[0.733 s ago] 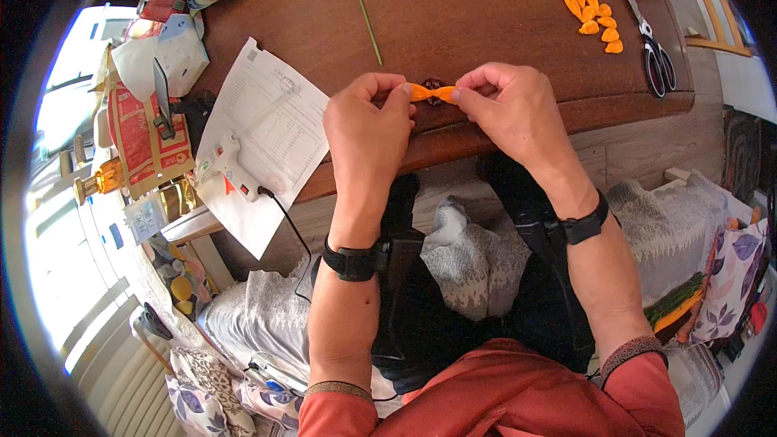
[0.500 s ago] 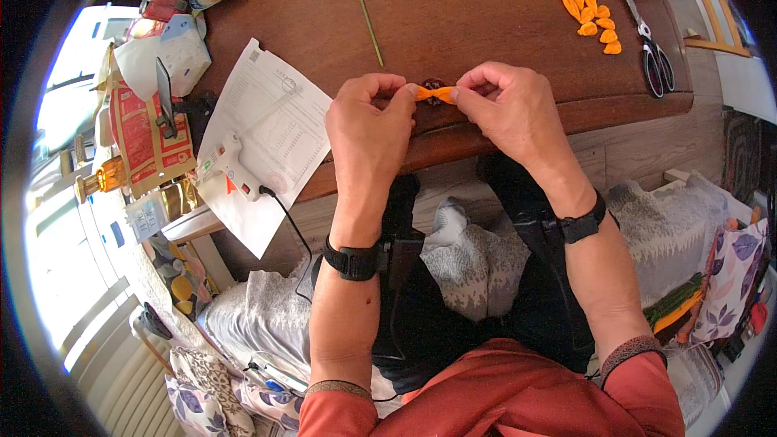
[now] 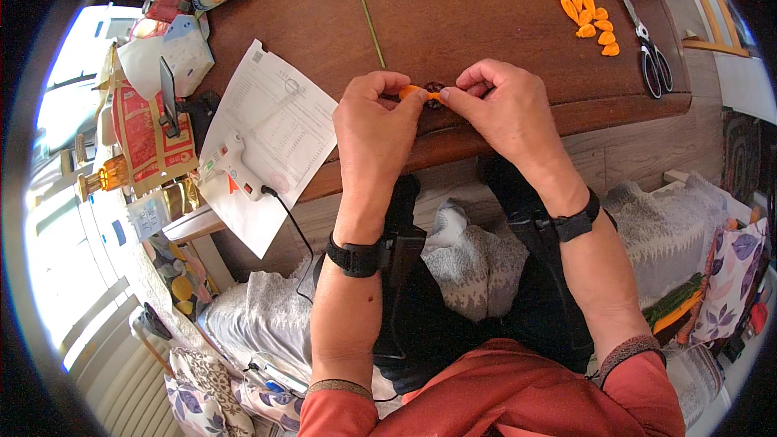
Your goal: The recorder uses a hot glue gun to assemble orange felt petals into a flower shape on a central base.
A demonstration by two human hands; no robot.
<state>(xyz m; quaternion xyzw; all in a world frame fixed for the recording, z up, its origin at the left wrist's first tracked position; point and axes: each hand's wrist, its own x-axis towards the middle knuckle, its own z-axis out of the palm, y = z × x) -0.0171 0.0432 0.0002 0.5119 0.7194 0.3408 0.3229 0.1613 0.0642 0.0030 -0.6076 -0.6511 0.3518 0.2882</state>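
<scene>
At twelve o'clock there is a large table (image 3: pixel 445 8) of dark reddish-brown wood, with a rounded edge. Between two and three o'clock, the floor (image 3: pixel 635 142) of grey-brown wooden planks is visible. A frame (image 3: pixel 716 12) of light wood stands at two o'clock. At nine o'clock, a window (image 3: pixel 48 247) is very bright, almost fully white. A cream-coloured, ribbed panel (image 3: pixel 129 392) is situated near eight o'clock.

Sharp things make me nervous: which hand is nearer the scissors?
Right. The right hand is left of the scissors; the left hand is farther left.
</scene>
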